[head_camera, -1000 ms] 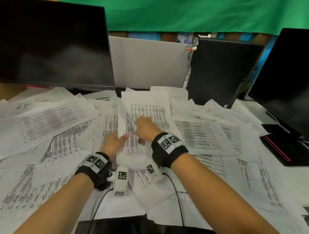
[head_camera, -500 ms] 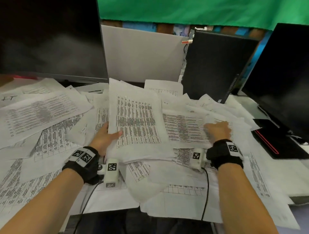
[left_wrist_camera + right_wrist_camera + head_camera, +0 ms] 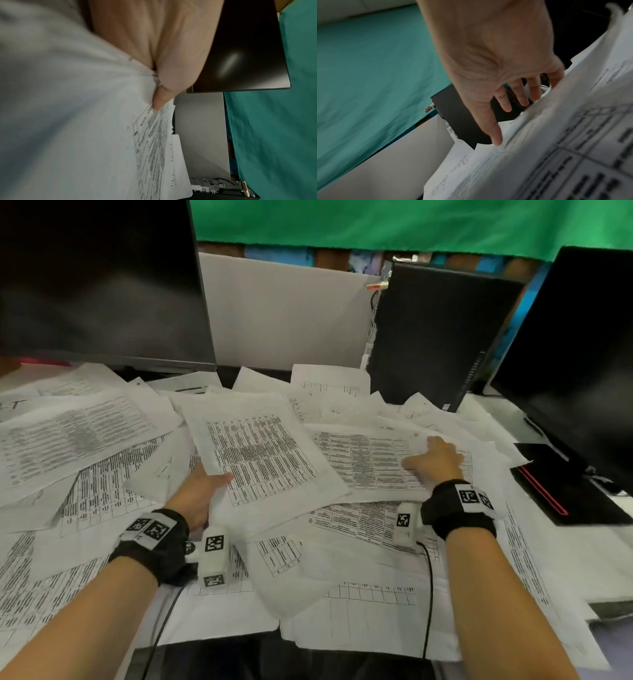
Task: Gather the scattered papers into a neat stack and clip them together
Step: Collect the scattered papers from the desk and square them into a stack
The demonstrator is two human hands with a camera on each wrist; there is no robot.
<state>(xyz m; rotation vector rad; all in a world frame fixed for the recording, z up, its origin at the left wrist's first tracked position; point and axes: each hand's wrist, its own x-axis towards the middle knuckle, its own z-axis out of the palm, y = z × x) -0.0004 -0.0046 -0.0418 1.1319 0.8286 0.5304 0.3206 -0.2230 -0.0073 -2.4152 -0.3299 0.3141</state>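
Observation:
Printed white papers point(image 3: 85, 440) lie scattered all over the desk. My left hand point(image 3: 202, 491) grips a gathered stack of sheets point(image 3: 260, 453) by its near left edge, thumb on top; the left wrist view shows the thumb point(image 3: 161, 100) pinching the stack point(image 3: 85, 121). The stack is tilted, its far end towards the monitor. My right hand point(image 3: 435, 460) rests on a loose printed sheet point(image 3: 363, 460) to the right of the stack. In the right wrist view its fingers point(image 3: 498, 138) are stretched out, tips touching the sheet point(image 3: 556, 148). No clip is in view.
A dark monitor point(image 3: 96, 285) stands at the back left, a black computer tower point(image 3: 435, 337) at the back right, and a second monitor point(image 3: 582, 354) at far right on a black base with a red stripe point(image 3: 565, 491). A white panel point(image 3: 284, 316) stands behind.
My right hand has let go of the stack and moved right onto a loose sheet. My left hand keeps the stack, which has tipped down flatter and turned.

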